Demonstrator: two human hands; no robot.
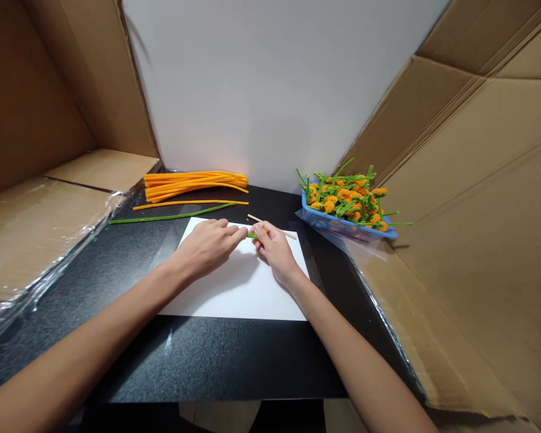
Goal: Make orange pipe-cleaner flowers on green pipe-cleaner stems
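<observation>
A short green strand (251, 235) is held between the two hands, above the far part of a white sheet (247, 294). Its visible stretch is aligned roughly left to right, and both hands are about equally near it. Its left end is pinched by the closed fingertips of the left hand (211, 245), reached in from the left; its right end is enclosed by the curled fingers of the right hand (271, 245), where a bit of orange is glimpsed. How the two are joined cannot be told. A thin wooden stick (253, 218) is seen just beyond the right hand, slanted from far left to near right; whether it is gripped cannot be told. A long green stem (171, 217) is laid far left, nearer the left hand, its axis also left to right. A blue basket (393, 233) is placed far right, nearer the right hand.
</observation>
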